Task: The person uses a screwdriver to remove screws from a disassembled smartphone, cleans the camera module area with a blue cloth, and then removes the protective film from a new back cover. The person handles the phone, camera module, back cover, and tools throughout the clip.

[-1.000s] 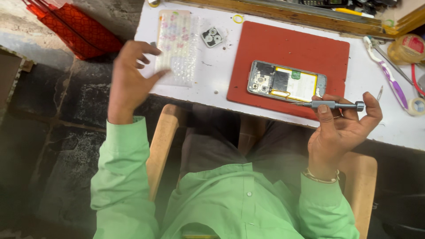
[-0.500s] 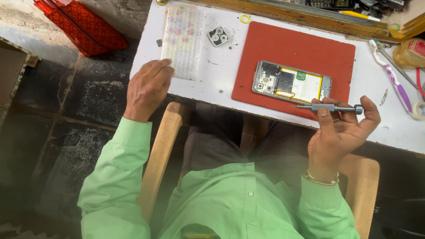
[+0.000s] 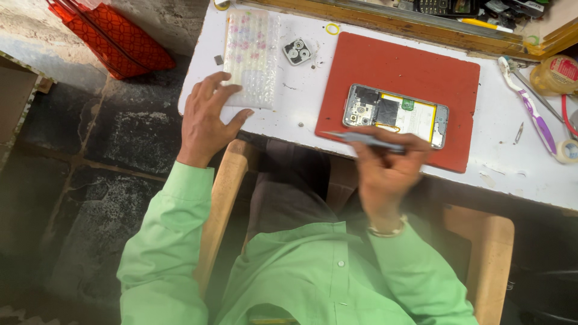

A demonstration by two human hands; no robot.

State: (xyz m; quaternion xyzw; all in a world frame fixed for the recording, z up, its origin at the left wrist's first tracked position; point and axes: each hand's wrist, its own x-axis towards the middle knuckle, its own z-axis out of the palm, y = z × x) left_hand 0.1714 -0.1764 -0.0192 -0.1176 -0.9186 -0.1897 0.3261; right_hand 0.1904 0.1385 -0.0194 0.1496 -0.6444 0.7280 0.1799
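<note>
The opened phone [image 3: 395, 115] lay back-up on the red mat [image 3: 409, 78], its battery and boards exposed. Just below the phone, the right hand [image 3: 388, 165] was closed around a slim grey tool [image 3: 361, 138], though blur made the tool's tip and the fingers hard to read. Well left of the phone, the left hand [image 3: 208, 117] rested open at the white worktop [image 3: 301, 102] edge, fingertips on a sheet of bubble wrap [image 3: 250, 57], gripping nothing. Above and left of the phone sat a small camera module [image 3: 297, 51]. Right of the phone, a purple toothbrush [image 3: 530, 111] lay beside a tape roll [image 3: 567, 150] cut off by the frame.
</note>
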